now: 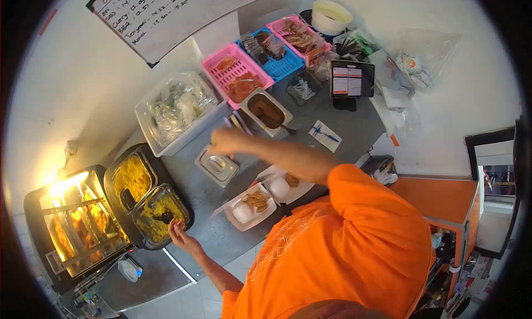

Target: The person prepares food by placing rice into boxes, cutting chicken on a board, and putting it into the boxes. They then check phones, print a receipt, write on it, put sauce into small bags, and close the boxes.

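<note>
My left hand is at the near edge of a black tray of yellow food, its fingers loosely curled and apart. A dark utensil lies in that food, close to my fingertips. My right hand is closed above the counter; what it holds, if anything, is hidden. Just below it lies a steel lid. Beyond my right hand stands a steel pan of brown sauce with a dark utensil in it. In front of my body are two open takeaway boxes, with white rounded portions and browned food.
A lit warming cabinet stands at the left beside another yellow-food tray. A white bin of bagged greens, pink basket and blue basket line the back. A tablet and a card with a pen are rightward.
</note>
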A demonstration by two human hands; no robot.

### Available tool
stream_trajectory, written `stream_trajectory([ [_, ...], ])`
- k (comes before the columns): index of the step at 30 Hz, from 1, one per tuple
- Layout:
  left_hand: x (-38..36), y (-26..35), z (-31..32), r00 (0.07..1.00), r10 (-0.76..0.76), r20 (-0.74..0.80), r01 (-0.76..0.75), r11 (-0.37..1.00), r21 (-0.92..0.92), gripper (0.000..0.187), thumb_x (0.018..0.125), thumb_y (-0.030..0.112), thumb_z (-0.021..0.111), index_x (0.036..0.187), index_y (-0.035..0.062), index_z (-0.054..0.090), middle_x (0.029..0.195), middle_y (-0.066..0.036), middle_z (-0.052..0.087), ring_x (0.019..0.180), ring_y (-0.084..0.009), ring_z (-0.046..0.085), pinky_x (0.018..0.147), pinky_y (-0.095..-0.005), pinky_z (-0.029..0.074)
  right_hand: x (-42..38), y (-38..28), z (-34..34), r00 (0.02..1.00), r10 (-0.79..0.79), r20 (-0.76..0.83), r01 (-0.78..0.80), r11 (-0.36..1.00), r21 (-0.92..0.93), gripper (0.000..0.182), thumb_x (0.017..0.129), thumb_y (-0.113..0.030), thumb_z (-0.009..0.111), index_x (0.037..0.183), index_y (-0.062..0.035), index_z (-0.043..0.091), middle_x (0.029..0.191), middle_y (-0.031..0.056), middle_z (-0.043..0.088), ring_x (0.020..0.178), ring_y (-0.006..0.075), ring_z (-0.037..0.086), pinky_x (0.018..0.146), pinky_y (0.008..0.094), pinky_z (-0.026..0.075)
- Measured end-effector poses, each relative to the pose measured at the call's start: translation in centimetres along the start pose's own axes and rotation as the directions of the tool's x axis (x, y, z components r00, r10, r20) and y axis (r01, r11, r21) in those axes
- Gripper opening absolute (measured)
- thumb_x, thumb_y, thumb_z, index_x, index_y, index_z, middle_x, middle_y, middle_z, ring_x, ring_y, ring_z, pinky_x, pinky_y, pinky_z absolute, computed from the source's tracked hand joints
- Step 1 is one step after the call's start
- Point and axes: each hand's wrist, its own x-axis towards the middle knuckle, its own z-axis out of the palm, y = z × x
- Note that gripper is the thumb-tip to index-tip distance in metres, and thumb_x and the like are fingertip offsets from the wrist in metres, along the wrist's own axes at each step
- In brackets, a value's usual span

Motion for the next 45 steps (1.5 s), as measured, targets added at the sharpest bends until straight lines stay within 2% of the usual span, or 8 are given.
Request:
stream_trajectory([
  [5,-1.3,6.3,2.7,0.992,0.128,-0.009,-0.125,0.982,0.144,0.031,0.105,0.024,0.049,0.123,0.0011,0.057,0.112,-0.009,0.063,0.101,-0.0178,0.060,0.084,-0.0312,0.046,-14.4,14.0,-26.5,0.615,0.029,-0.788,-0.205,0.971,-0.124,0.029,0.085,-0.040,0.072,0.095,-0.0127,0.075,0.087,0.0122,0.073,0.078,0.0260,0.071,0.071,0.0369,0.053],
  [9,-2.8,11.7,11.0,0.972,0.212,0.098,-0.218,0.975,0.048,0.026,0.103,0.018,0.049,0.120,-0.0004,0.057,0.112,-0.009,0.062,0.099,-0.0179,0.059,0.083,-0.0299,0.046,-28.0,22.5,-35.4,0.234,0.248,-0.940,-0.732,0.682,-0.002,0.036,0.089,-0.039,0.059,0.099,-0.0064,0.070,0.109,0.0181,0.069,0.104,0.0365,0.067,0.085,0.0495,0.053],
  [13,-7.0,15.3,22.8,0.887,0.314,0.338,-0.365,0.926,0.098,0.021,0.097,0.014,0.053,0.109,-0.0014,0.062,0.105,-0.010,0.065,0.097,-0.0181,0.060,0.083,-0.0303,0.047,-36.0,32.4,-31.4,0.595,0.607,-0.527,-0.786,0.576,-0.225,0.032,0.086,-0.031,0.065,0.100,-0.0021,0.070,0.096,0.0207,0.072,0.093,0.0334,0.071,0.081,0.0443,0.056],
  [17,-12.1,17.4,35.4,0.774,0.230,0.589,-0.291,0.957,0.008,0.019,0.091,0.006,0.059,0.108,0.0002,0.064,0.106,-0.010,0.066,0.099,-0.0201,0.062,0.086,-0.0333,0.049,-37.9,38.8,-25.7,0.911,0.375,0.173,-0.413,0.832,0.370,0.028,0.088,-0.020,0.072,0.105,0.0014,0.073,0.089,0.0107,0.074,0.084,0.0175,0.070,0.075,0.0307,0.057],
  [22,-14.5,21.7,51.4,0.477,-0.014,0.879,-0.168,0.980,0.106,0.034,0.094,0.024,0.064,0.121,0.0035,0.064,0.116,-0.012,0.067,0.106,-0.0211,0.062,0.090,-0.0344,0.048,-32.8,42.9,-34.1,0.605,0.078,-0.792,0.229,0.936,0.267,0.052,0.085,-0.035,0.073,0.127,-0.0071,0.061,0.127,0.0148,0.063,0.117,0.0276,0.061,0.095,0.0385,0.048],
  [27,-21.4,12.6,63.4,-0.133,-0.271,0.953,-0.279,0.933,0.226,0.068,0.094,0.053,0.058,0.144,0.0083,0.047,0.142,-0.020,0.050,0.131,-0.0336,0.048,0.110,-0.0428,0.037,-24.1,46.2,-38.9,0.939,0.131,-0.318,-0.178,0.976,-0.123,0.056,0.073,-0.033,0.079,0.121,-0.0096,0.064,0.119,0.0191,0.065,0.111,0.0350,0.063,0.094,0.0454,0.050],
  [32,-29.0,7.3,68.7,0.200,0.040,0.979,-0.887,0.432,0.164,0.079,0.091,0.060,0.054,0.152,0.0140,0.035,0.154,-0.017,0.033,0.143,-0.0345,0.029,0.114,-0.0642,0.019,-20.7,48.6,-37.2,0.978,0.161,-0.131,-0.185,0.964,-0.191,0.047,0.069,-0.028,0.081,0.111,-0.0106,0.070,0.107,0.0182,0.070,0.104,0.0348,0.066,0.088,0.0461,0.053],
  [45,-31.2,6.8,60.6,-0.038,-0.498,0.866,-0.872,0.440,0.214,0.077,0.091,0.069,0.044,0.145,0.0140,0.045,0.146,-0.008,0.045,0.136,-0.0251,0.037,0.108,-0.0730,0.021,-26.0,44.5,-29.9,0.989,0.144,-0.019,-0.145,0.983,-0.114,0.030,0.081,-0.027,0.076,0.106,-0.0103,0.071,0.094,0.0155,0.072,0.096,0.0356,0.066,0.094,0.0450,0.047],
])
